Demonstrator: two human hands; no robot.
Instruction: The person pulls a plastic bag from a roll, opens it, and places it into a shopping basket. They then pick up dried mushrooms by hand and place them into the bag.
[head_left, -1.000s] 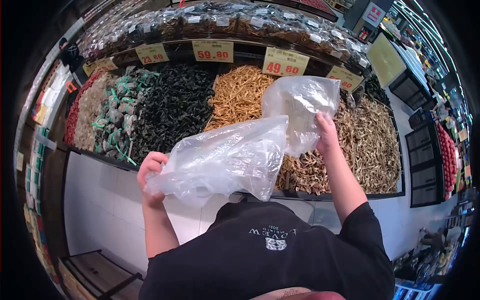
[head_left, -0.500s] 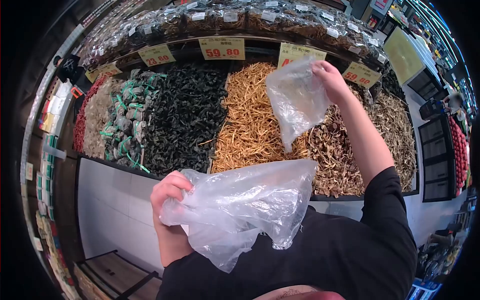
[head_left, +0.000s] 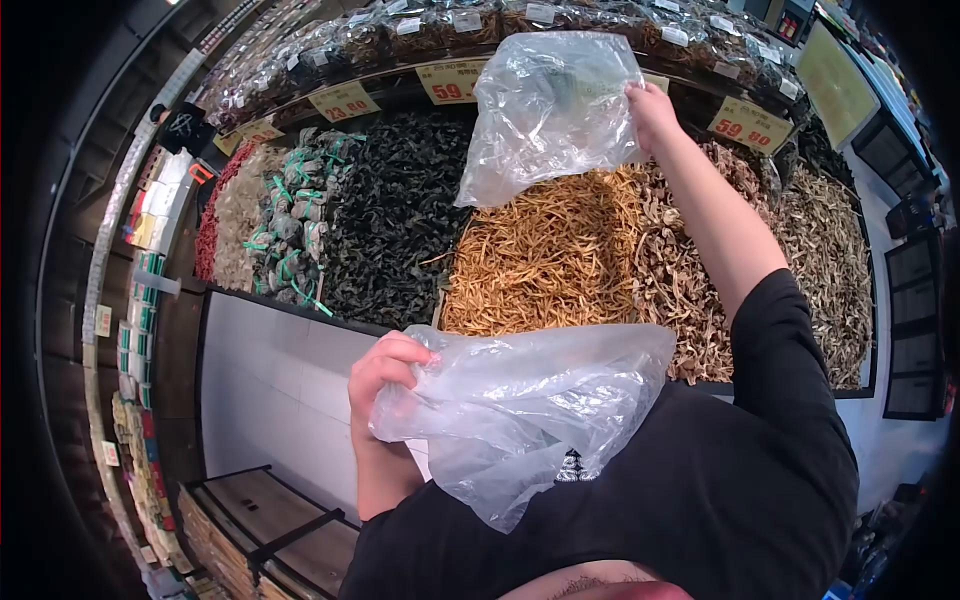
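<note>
Both hands are busy with thin plastic bags. My left hand is near my body, with the fingers closed on the crumpled edge of a clear plastic bag; this bag hangs in front of my black shirt and spreads to the right. My right hand is raised far over the display, and its fingers pinch the right edge of a second clear bag, which hangs open to the left of the hand, above the food.

Under the raised bag lies a heap of thin orange-yellow dried strips. To the left of it is a heap of black dried fungus, and further left are grey bundles tied with green string and a pale heap beside a red one at the edge. To the right of the orange heap are brown dried mushrooms, partly hidden by my right arm, and then a lighter brown heap. Behind the heaps stand yellow price tags and a far shelf with small packed bags. The front of the surface is a white panel.
</note>
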